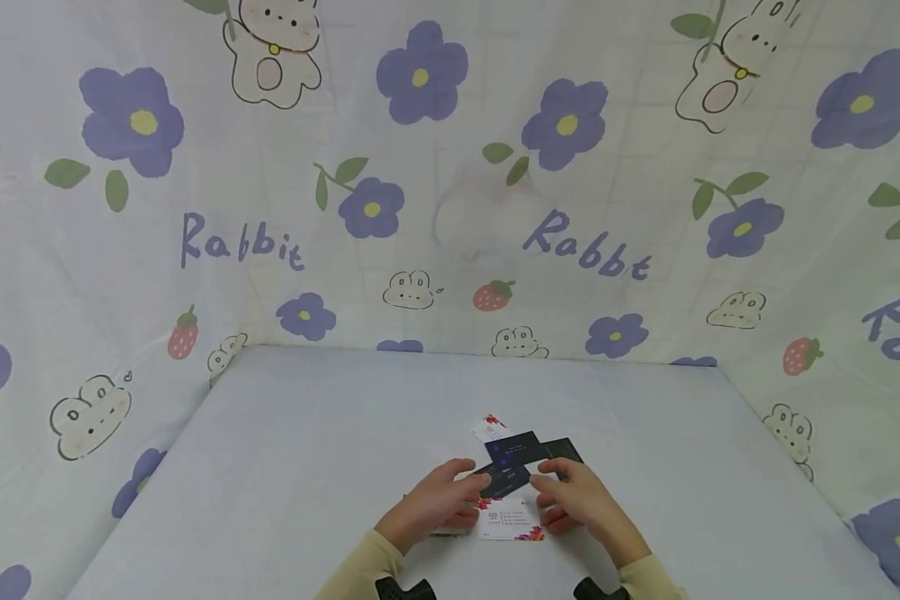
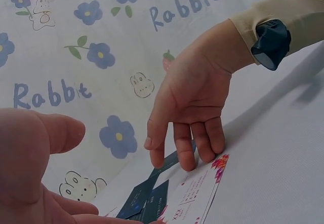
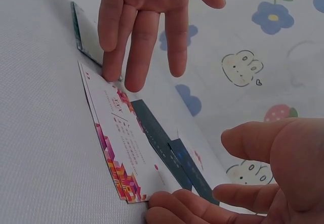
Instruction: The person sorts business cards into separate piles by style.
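Note:
Several business cards lie in a loose, overlapping pile between the two hands. Nearest the person is a white card (image 1: 510, 523) with red and purple corner patterns; dark navy cards (image 1: 515, 448) overlap behind it, and another white card (image 1: 489, 428) peeks out at the back. My left hand (image 1: 444, 500) hovers at the pile's left side with fingers spread and relaxed. Opposite it, my right hand (image 1: 579, 504) has loosely bent fingers, its fingertips right by the white card's edge in the right wrist view. Neither hand grips a card. A green-edged card (image 3: 86, 41) is partly hidden behind the left fingers.
The cards lie on a white-covered table (image 1: 330, 425). Behind and at both sides hangs a curtain (image 1: 435, 167) printed with purple flowers, rabbits and strawberries. Dark wrist bands (image 1: 405, 588) sit over the beige sleeves (image 1: 363, 571).

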A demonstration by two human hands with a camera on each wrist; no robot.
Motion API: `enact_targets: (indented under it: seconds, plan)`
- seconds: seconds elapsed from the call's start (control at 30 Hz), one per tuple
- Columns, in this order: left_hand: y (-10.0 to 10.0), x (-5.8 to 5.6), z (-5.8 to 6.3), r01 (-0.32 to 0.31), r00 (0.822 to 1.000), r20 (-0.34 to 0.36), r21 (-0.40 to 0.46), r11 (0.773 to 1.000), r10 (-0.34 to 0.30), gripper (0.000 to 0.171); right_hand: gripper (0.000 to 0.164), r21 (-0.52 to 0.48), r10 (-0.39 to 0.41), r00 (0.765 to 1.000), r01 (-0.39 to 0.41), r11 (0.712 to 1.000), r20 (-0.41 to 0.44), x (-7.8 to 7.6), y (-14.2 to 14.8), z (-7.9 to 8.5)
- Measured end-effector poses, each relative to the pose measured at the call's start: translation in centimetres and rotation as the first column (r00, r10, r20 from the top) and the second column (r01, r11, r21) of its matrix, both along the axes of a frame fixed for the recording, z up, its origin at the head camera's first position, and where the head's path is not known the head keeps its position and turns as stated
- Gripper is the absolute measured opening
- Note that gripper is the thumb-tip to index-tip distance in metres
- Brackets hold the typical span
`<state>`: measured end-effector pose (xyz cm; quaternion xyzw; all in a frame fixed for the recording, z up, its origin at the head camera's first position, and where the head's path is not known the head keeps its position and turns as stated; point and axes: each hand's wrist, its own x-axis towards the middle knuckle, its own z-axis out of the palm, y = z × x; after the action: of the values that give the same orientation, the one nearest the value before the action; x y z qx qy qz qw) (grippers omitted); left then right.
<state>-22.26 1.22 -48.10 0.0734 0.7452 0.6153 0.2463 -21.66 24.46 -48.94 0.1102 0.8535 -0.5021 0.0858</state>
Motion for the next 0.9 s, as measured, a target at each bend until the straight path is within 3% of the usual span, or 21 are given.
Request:
enact_targets:
  seconds: [0.57, 0.73, 0.9]
  plan:
    - [0.1, -0.1, -0.2, 0.009, 1.0, -0.009, -0.006, 1.0, -0.009, 0.072, 0.045, -0.017, 0.005, 1.0, -0.005, 1.0, 0.004, 0.2, -0.2, 0.3]
    - [-0.6, -0.5, 0.4, -0.011, 0.999, -0.046, -0.011, 1.0, 0.01, 0.073, 0.047, -0.012, -0.005, 1.0, 0.005, 1.0, -0.001, 0.0, 0.3, 0.7]
    - [-2.6, -1.3, 1.4, -0.061, 0.994, -0.084, 0.059, 0.996, 0.066, 0.072, 0.046, -0.049, -0.056, 0.998, 0.054, 0.997, -0.036, -0.2, 1.3, 1.5]
